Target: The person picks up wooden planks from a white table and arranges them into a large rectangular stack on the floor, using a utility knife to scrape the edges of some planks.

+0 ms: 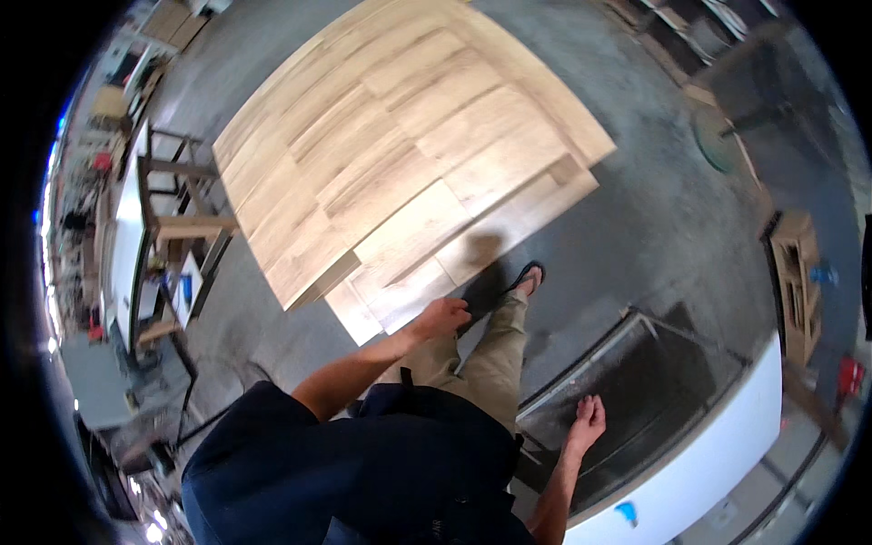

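My left hand (443,318) hangs in front of my legs, its fingers curled in with nothing seen in them. It is nearest to the front edge of a large stack of light wood-look planks (400,150). The stack's layers are uneven, and lower planks stick out toward me. Lower on the right is my right hand (589,422), fingers loosely closed and no object showing in it. In the picture it lies over a dark metal-framed opening beside a white tabletop (727,454). Neither hand appears to touch the planks or the table.
A small blue object (627,513) lies on the white tabletop. To the left stands a white-topped table (132,227) on wooden legs. A wooden crate (796,286) is at the right, near a round greenish object (711,141). My sandalled foot (529,274) is on the grey floor (627,236).
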Available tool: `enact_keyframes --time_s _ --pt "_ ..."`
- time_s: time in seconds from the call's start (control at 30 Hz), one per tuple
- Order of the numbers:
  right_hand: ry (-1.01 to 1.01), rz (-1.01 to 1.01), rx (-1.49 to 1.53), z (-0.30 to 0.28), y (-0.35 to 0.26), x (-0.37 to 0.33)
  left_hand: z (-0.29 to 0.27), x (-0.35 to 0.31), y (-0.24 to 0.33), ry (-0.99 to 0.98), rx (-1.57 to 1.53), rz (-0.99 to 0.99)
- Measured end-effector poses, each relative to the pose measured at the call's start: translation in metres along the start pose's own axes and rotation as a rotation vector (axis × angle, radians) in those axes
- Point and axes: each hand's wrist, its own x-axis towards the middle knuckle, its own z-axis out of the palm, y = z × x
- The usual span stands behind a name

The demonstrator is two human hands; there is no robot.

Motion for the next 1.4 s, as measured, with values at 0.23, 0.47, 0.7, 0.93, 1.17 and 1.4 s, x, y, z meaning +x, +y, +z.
enact_keyframes --time_s 0.23,0.47,0.7,0.93,1.17,1.4 --pt "0.655 0.114 0.163 -0.093 0.030 -0.199 0.032 -0.003 0.002 -0.300 0.083 0.078" --pt "1.116 0.158 0.119 -0.145 0.125 -0.291 0.100 -0.028 0.001 -0.491 -0.041 0.072" --pt "1.341 0.241 0.268 -0.247 0.202 -0.331 0.249 -0.123 0.085 -0.570 0.276 0.244" --pt "1.308 -0.267 1.784 -0.355 0.250 -0.340 0.376 -0.233 0.119 -0.809 0.236 0.386" --pt "0.971 -0.164 1.591 -0.364 0.323 -0.338 0.472 -0.320 0.155 -1.052 0.421 0.663" --pt "1.466 0.173 1.047 -0.317 0.305 -0.352 0.570 -0.312 0.192 -1.013 0.568 1.395"
